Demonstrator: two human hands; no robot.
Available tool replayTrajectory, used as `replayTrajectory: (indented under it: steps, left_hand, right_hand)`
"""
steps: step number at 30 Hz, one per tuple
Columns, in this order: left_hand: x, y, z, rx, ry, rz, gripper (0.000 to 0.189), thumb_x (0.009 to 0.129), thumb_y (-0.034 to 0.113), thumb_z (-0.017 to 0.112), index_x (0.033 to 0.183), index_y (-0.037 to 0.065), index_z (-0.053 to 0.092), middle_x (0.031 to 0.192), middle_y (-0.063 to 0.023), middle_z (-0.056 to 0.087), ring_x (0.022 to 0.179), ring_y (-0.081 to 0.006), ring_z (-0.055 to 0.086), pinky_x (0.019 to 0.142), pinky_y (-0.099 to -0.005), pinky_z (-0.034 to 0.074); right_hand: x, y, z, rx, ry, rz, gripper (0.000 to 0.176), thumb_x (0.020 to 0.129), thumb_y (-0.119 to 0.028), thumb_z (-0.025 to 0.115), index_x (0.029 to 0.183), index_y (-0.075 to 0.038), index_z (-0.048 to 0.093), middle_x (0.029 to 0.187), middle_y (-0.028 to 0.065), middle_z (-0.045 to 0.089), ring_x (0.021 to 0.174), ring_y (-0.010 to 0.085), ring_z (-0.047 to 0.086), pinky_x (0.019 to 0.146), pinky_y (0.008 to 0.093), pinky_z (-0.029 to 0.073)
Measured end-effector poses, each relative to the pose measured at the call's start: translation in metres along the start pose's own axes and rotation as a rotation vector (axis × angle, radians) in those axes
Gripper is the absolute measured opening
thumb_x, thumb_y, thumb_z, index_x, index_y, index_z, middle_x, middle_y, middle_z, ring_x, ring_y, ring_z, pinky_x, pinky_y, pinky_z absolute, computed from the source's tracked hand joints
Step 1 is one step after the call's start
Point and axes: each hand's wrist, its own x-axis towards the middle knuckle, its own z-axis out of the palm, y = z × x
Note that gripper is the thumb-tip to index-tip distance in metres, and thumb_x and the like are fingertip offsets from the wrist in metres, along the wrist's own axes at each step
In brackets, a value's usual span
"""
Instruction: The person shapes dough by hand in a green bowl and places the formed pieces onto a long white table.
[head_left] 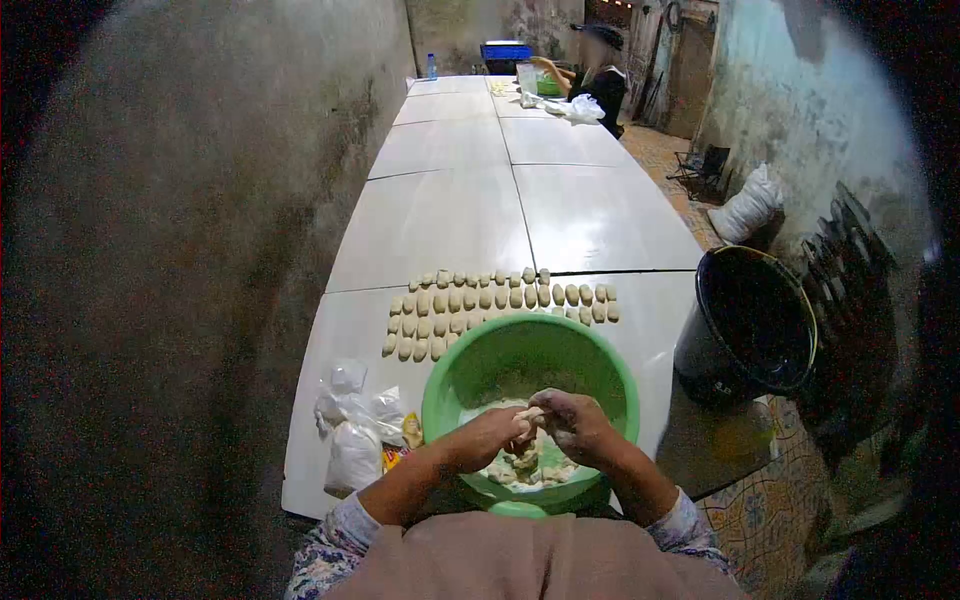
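Both of my hands are over a large green basin. My left hand is closed around a lump of pale dough. From the other side, my right hand pinches the same lump with its fingertips. Below them, loose dough and flour lie in the bottom of the basin, partly covered by my hands. Beyond the basin, several rows of small oblong dough pieces sit on the white table; the basin's rim hides some of them.
To the left stand plastic bags of white powder and a yellow packet. A black bucket is at the right edge. At the far end, a person works beside another green basin. A white sack leans by the wall.
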Motion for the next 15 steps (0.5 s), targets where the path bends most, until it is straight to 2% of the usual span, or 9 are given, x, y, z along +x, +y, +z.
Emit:
replayTrajectory:
  steps: [1, 2, 4, 5, 8, 11, 12, 14, 15]
  left_hand:
    - [0.0, -0.004, 0.003, 0.053, 0.084, 0.025, 0.045, 0.093, 0.042, 0.043, 0.115, 0.002, 0.045, 0.098, -0.0128, 0.054, 0.081, -0.0207, 0.056, 0.075, -0.0348, 0.046]
    - [0.0, -0.005, 0.003, 0.054, 0.082, 0.025, 0.045, 0.093, 0.042, 0.043, 0.115, 0.002, 0.045, 0.098, -0.0128, 0.054, 0.081, -0.0207, 0.056, 0.075, -0.0348, 0.046]
    - [-0.001, 0.004, 0.004, 0.138, 0.144, 0.068, 0.051, 0.092, 0.041, 0.046, 0.124, 0.003, 0.039, 0.105, -0.0157, 0.056, 0.092, -0.0242, 0.059, 0.079, -0.0353, 0.047]
    - [-0.005, 0.011, 0.002, 0.398, 0.135, 0.166, 0.046, 0.092, 0.037, 0.049, 0.122, 0.003, 0.042, 0.107, -0.0174, 0.057, 0.097, -0.0275, 0.059, 0.081, -0.0367, 0.048]
    - [-0.003, 0.01, 0.008, 0.556, 0.23, 0.207, 0.04, 0.091, 0.031, 0.051, 0.119, 0.003, 0.047, 0.106, -0.0197, 0.058, 0.092, -0.0324, 0.061, 0.078, -0.0396, 0.049]
    - [-0.001, 0.01, 0.01, 0.62, 0.288, 0.13, 0.033, 0.091, 0.029, 0.051, 0.109, 0.002, 0.054, 0.099, -0.0206, 0.059, 0.09, -0.0371, 0.059, 0.075, -0.0417, 0.047]
    - [-0.001, 0.01, 0.01, 0.651, 0.319, 0.091, 0.03, 0.091, 0.028, 0.051, 0.104, 0.002, 0.057, 0.096, -0.0211, 0.06, 0.089, -0.0394, 0.057, 0.074, -0.0428, 0.047]
    - [-0.001, 0.011, 0.011, 0.669, 0.334, 0.12, 0.03, 0.092, 0.031, 0.049, 0.101, 0.004, 0.059, 0.091, -0.0205, 0.06, 0.088, -0.039, 0.058, 0.073, -0.0435, 0.046]
    - [0.0, 0.005, 0.011, 0.701, 0.315, 0.121, 0.032, 0.093, 0.032, 0.047, 0.1, 0.004, 0.058, 0.089, -0.0207, 0.059, 0.086, -0.0399, 0.057, 0.073, -0.0444, 0.046]
  right_hand:
    - [-0.001, 0.001, 0.001, 0.0, 0.003, 0.0, 0.02, 0.083, 0.002, 0.06, 0.102, 0.001, 0.055, 0.088, 0.0089, 0.062, 0.078, 0.0102, 0.056, 0.069, 0.0267, 0.047]
    - [-0.002, 0.002, 0.002, -0.053, 0.034, -0.032, 0.017, 0.083, 0.0, 0.06, 0.099, 0.001, 0.056, 0.084, 0.0093, 0.061, 0.075, 0.0109, 0.056, 0.068, 0.0271, 0.047]
    - [-0.002, -0.004, 0.002, -0.104, 0.066, -0.062, 0.015, 0.083, -0.002, 0.061, 0.096, 0.001, 0.057, 0.079, 0.0097, 0.061, 0.073, 0.0117, 0.056, 0.066, 0.0275, 0.046]
    - [-0.001, -0.011, -0.001, -0.175, 0.052, -0.033, 0.014, 0.083, -0.004, 0.061, 0.095, 0.001, 0.056, 0.077, 0.0104, 0.059, 0.07, 0.0134, 0.055, 0.065, 0.0278, 0.046]
    - [0.001, -0.005, 0.001, -0.217, 0.056, -0.054, 0.013, 0.088, -0.012, 0.058, 0.09, 0.0, 0.057, 0.071, 0.0094, 0.056, 0.06, 0.0167, 0.054, 0.057, 0.0296, 0.045]
    - [0.004, -0.011, -0.003, 0.143, -0.057, 0.29, 0.028, 0.094, -0.025, 0.048, 0.083, -0.001, 0.056, 0.064, 0.0073, 0.053, 0.047, 0.0132, 0.048, 0.043, 0.0333, 0.04]
    - [0.002, -0.008, -0.005, 0.142, -0.057, 0.29, 0.028, 0.094, -0.025, 0.048, 0.083, -0.001, 0.056, 0.064, 0.0073, 0.053, 0.047, 0.0132, 0.048, 0.043, 0.0333, 0.04]
    - [0.0, 0.002, -0.011, 0.498, -0.072, 0.285, 0.037, 0.094, -0.034, 0.046, 0.073, -0.005, 0.053, 0.059, 0.0071, 0.052, 0.044, 0.0162, 0.047, 0.042, 0.0343, 0.04]
    - [0.004, 0.003, -0.013, 0.412, -0.091, 0.381, 0.03, 0.093, -0.032, 0.05, 0.083, -0.004, 0.053, 0.064, 0.0086, 0.055, 0.05, 0.0178, 0.051, 0.047, 0.034, 0.043]
